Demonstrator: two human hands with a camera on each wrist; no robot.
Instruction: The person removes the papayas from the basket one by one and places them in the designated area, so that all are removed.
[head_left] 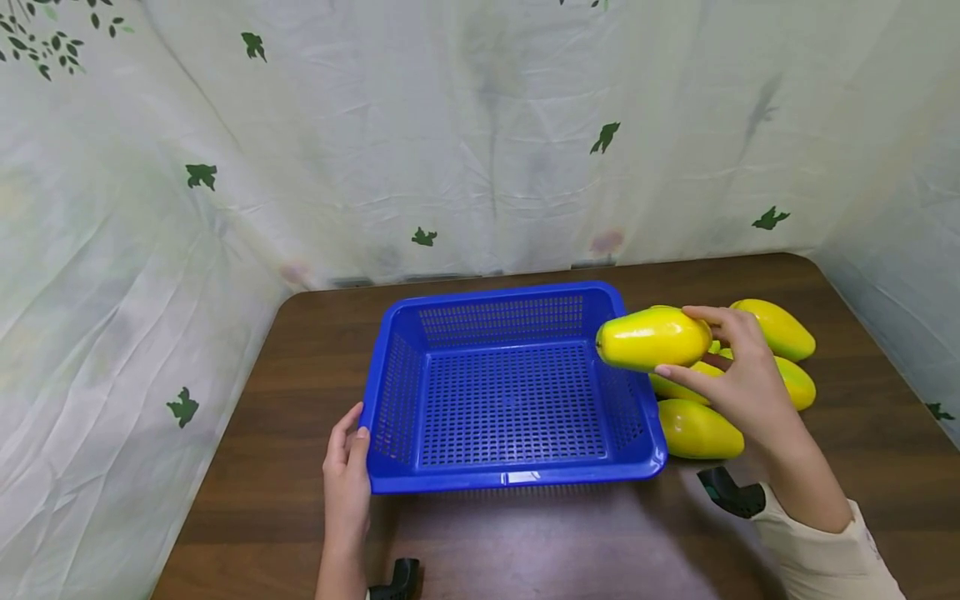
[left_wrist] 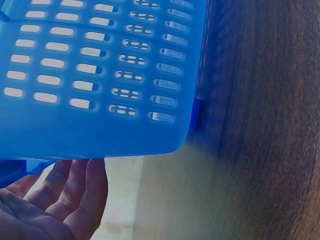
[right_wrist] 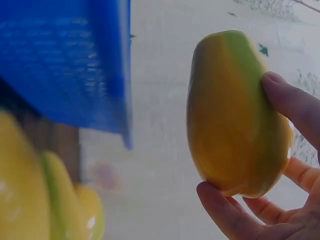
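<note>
A blue plastic basket (head_left: 517,479) with slotted walls and floor sits on the table, and nothing lies inside it. My left hand (head_left: 348,467) grips its left rim near the front corner; the left wrist view shows curled fingers (left_wrist: 95,195) under the basket's edge. Over the basket's right rim, my right hand (head_left: 738,371) holds a glossy yellow-green papaya (head_left: 652,337) by one end. In the right wrist view, thumb and fingers surround the papaya's (right_wrist: 235,120) lower part, and it is raised clear of the table.
Several more papayas (head_left: 701,429) lie grouped on the table right of the basket, partly hidden by my right hand. The brown wooden table (head_left: 300,350) ends at a pale curtain (head_left: 480,150) with green bird prints. Black wrist mounts (head_left: 731,493) extend from both wrists.
</note>
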